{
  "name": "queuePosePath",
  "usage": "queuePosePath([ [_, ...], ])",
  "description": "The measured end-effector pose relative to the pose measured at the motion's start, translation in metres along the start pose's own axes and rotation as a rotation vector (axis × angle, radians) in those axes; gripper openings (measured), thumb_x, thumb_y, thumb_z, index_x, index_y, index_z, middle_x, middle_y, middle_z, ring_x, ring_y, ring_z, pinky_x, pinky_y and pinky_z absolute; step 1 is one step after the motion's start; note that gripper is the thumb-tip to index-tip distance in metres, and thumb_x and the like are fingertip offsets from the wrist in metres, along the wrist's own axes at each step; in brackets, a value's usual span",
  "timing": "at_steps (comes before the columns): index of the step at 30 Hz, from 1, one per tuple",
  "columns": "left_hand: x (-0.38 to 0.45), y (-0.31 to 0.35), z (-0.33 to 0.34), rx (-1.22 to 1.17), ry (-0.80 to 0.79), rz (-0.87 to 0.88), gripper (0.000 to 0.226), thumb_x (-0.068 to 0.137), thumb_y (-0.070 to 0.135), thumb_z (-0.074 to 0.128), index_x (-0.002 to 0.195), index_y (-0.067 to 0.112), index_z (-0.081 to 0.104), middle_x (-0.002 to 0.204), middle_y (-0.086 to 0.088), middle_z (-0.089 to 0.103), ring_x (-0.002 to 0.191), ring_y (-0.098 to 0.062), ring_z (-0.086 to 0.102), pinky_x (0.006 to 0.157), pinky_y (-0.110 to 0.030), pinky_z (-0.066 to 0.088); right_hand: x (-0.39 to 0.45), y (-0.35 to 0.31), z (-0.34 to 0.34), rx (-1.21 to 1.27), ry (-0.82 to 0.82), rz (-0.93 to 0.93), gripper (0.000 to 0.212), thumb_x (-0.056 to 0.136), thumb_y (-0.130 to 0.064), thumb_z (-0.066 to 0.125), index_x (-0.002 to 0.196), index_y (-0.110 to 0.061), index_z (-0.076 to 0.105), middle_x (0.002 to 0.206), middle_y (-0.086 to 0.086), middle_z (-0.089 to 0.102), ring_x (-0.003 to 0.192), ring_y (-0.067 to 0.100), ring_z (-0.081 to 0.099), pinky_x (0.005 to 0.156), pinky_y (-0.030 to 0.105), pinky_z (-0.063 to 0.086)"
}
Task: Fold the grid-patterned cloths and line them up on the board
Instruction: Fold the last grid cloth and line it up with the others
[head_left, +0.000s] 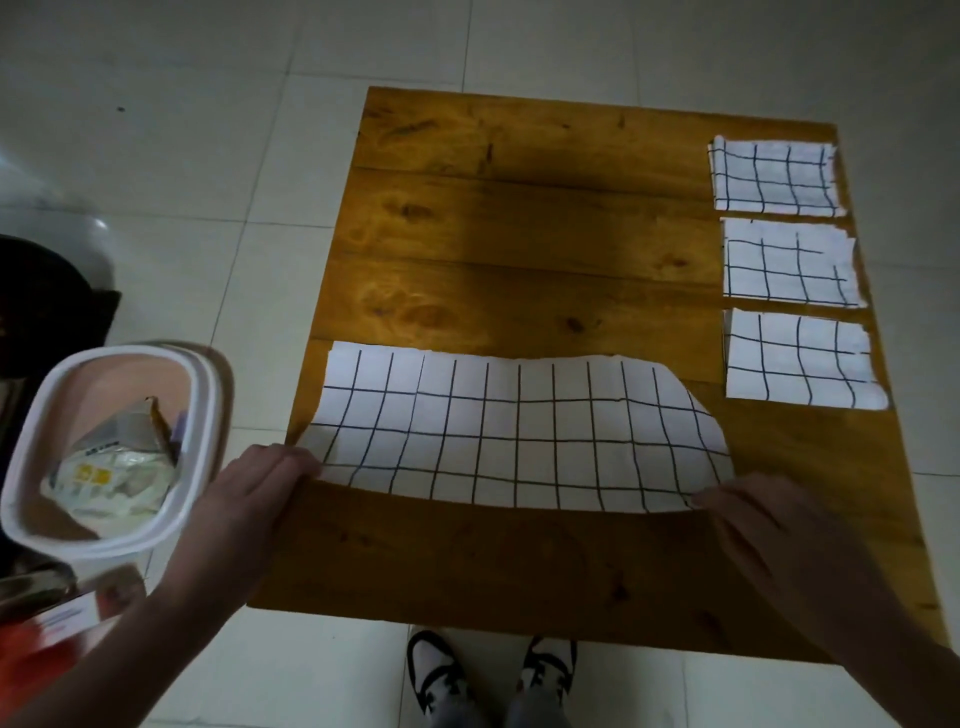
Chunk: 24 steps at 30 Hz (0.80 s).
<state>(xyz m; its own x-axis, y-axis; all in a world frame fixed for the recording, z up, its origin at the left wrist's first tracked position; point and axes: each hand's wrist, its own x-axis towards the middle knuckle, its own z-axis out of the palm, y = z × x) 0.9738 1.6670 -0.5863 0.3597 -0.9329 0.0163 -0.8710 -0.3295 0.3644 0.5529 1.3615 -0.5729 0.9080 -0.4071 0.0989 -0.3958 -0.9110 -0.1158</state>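
A white cloth with a black grid (519, 431) lies spread across the near part of the wooden board (519, 234). Its near edge is lifted off the wood. My left hand (260, 488) pinches the near left corner and my right hand (769, 525) pinches the near right corner. Three folded grid cloths lie in a column along the board's right edge: the far one (776, 176), the middle one (792, 265) and the near one (802, 361).
A white plastic tub (111, 452) holding packets stands on the tiled floor left of the board. A dark object (47, 306) lies behind it. My two shoes (488, 675) show below the board's near edge.
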Motion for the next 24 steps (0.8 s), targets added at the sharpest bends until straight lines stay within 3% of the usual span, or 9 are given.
queuePosePath([
  [2,0.005,0.000,-0.005,0.007,0.035,0.011,0.024,0.088,0.023,0.061,0.108,0.011,0.065,0.106,-0.008,0.068,0.093,-0.028,0.066,0.072,-0.036,0.053,0.008,0.001,-0.008,0.019,0.036,0.060,0.057,0.112,-0.039,0.025,0.112,-0.008,0.073,0.102,0.016,0.070,0.084,0.031,0.069,0.073,0.036,0.052],
  [5,0.021,-0.001,-0.013,0.021,0.062,0.080,0.020,0.097,0.021,0.054,0.107,0.009,0.065,0.106,-0.006,0.065,0.094,-0.023,0.062,0.073,-0.032,0.051,0.035,0.006,-0.021,-0.010,0.063,0.064,0.034,0.100,-0.026,0.048,0.115,-0.007,0.072,0.107,0.016,0.067,0.089,0.032,0.066,0.075,0.041,0.052],
  [9,0.054,-0.001,-0.027,0.010,0.066,0.050,0.024,0.099,0.027,0.047,0.105,0.012,0.065,0.103,-0.001,0.063,0.088,-0.018,0.060,0.068,-0.032,0.053,0.082,0.016,-0.041,0.012,0.013,0.109,0.027,0.090,-0.007,0.068,0.117,-0.008,0.070,0.108,0.011,0.063,0.096,0.028,0.063,0.082,0.042,0.052],
  [12,0.086,0.002,-0.045,0.012,0.143,0.031,0.013,0.099,0.016,0.055,0.105,0.010,0.065,0.102,-0.005,0.064,0.088,-0.025,0.062,0.068,-0.040,0.054,0.116,0.020,-0.065,0.030,0.070,0.160,0.025,0.093,-0.008,0.066,0.118,-0.009,0.071,0.108,0.008,0.062,0.098,0.025,0.061,0.083,0.041,0.052],
  [16,0.118,0.011,-0.075,0.003,0.272,-0.068,0.010,0.097,0.002,0.065,0.107,0.005,0.067,0.103,-0.011,0.064,0.094,-0.032,0.062,0.074,-0.051,0.056,0.144,0.022,-0.093,0.031,0.265,0.219,0.023,0.098,-0.006,0.061,0.118,-0.002,0.071,0.108,0.014,0.062,0.095,0.032,0.061,0.077,0.044,0.054],
  [19,0.122,0.020,-0.088,-0.010,0.356,-0.063,0.011,0.096,0.001,0.065,0.106,0.004,0.067,0.101,-0.010,0.063,0.094,-0.030,0.058,0.074,-0.047,0.052,0.140,0.023,-0.103,0.009,0.362,0.260,0.023,0.101,-0.004,0.060,0.121,0.000,0.070,0.110,0.017,0.061,0.097,0.035,0.061,0.079,0.050,0.054],
  [24,0.099,0.026,-0.077,0.024,0.386,0.011,0.013,0.098,0.010,0.058,0.104,0.006,0.068,0.099,-0.006,0.064,0.089,-0.025,0.057,0.072,-0.033,0.043,0.106,0.021,-0.088,-0.055,0.368,0.238,0.032,0.099,-0.015,0.056,0.125,-0.004,0.071,0.109,0.017,0.065,0.097,0.033,0.059,0.084,0.044,0.044],
])
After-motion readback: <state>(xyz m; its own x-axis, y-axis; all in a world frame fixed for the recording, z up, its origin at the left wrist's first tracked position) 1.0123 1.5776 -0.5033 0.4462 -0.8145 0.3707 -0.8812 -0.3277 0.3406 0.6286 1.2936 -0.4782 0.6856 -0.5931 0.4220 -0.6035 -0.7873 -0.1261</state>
